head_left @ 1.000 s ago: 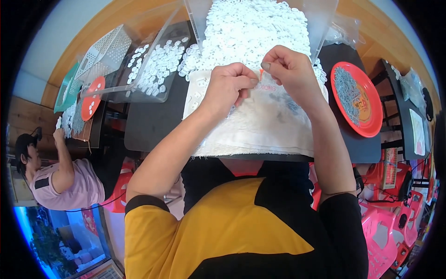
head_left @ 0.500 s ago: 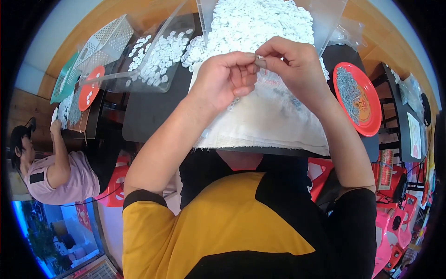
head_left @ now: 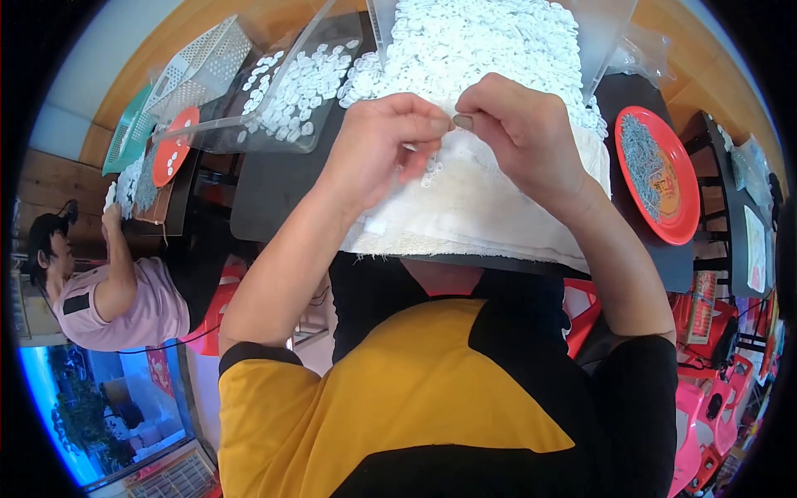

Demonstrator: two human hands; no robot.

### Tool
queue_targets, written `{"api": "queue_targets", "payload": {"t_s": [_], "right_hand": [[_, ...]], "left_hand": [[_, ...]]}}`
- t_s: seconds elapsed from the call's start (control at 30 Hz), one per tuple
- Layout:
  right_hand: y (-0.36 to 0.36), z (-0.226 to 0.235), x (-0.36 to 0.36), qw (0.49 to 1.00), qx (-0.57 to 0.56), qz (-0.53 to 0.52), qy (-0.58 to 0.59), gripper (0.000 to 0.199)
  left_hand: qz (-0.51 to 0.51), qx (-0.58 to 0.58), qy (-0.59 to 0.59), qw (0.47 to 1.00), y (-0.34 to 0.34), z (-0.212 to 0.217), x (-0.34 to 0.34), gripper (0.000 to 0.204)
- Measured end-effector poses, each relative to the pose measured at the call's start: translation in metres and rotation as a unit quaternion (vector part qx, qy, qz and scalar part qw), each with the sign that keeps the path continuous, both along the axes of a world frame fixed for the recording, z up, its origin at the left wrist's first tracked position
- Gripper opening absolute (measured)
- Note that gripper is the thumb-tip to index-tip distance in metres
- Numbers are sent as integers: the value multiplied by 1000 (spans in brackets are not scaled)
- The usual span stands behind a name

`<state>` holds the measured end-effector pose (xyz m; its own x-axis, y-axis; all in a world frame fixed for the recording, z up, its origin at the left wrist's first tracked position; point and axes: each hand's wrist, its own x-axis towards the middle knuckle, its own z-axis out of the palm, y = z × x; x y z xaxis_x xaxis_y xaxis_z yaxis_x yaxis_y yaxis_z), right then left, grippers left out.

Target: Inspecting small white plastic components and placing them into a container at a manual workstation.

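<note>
Holds the left hand (head_left: 378,139) and right hand (head_left: 525,126) over the white cloth (head_left: 473,224) on the tabletop (head_left: 270,199), with the fingers curled into almost-closed pinches, nearly meeting at the tips; too small there to make out any piece gripped. Has a few small white rings (head_left: 432,173) on the cloth, just beside the left fingers. Seems midway in fingertip work, with no finished piece identifiable. Apparently has plenty left: white ovals (head_left: 490,50) heaped in the far clear bin (head_left: 603,33), thin grey pieces (head_left: 639,162) on the red tray (head_left: 685,199) at right.
</note>
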<state>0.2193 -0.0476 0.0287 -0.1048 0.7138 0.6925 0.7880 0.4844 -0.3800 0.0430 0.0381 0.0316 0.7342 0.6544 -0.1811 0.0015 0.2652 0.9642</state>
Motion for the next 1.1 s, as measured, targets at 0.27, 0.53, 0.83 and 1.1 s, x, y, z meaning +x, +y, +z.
{"api": "queue_targets", "payload": {"t_s": [0.27,0.53,0.83,1.1], "right_hand": [[0,-17,-2,983,-116,-6,141,3],[2,-20,9,972,-163,-2,172,4],[1,-15,11,926,-226,-4,302,9],[1,-11,16,918,-197,-52,341,9]], "left_hand": [[-31,689,161,706,0,-38,-9,9],[-5,515,107,850,2,-41,-12,5],[74,-62,-51,994,1,-9,26,9],[82,-70,-85,991,0,-8,51,11]]}}
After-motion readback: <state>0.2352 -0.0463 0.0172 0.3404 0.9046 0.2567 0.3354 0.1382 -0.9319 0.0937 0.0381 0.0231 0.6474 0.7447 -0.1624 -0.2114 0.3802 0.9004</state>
